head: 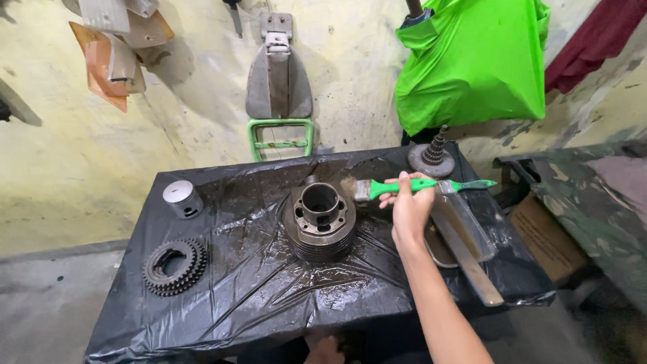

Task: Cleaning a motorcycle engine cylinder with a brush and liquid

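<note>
- Gripping a green-handled paintbrush (404, 187), the right hand (409, 205) has its grip clenched around the handle, bristles pointing left.
- The bristles sit just beside the upper right rim of a finned engine cylinder (319, 222); I cannot tell if they touch it.
- That cylinder stands upright near the middle of the desk (256, 296), which is covered in wet black plastic sheeting.
- A metal tray (465, 232) lies just right of the hand.
- A silver piston (182, 199) and a dark toothed gear (174, 267) rest well apart on the left side.
- A stepped gear cluster (432, 158) stands at the far edge.
- The left hand (325, 352) barely shows at the near edge; its grip cannot be told.
</note>
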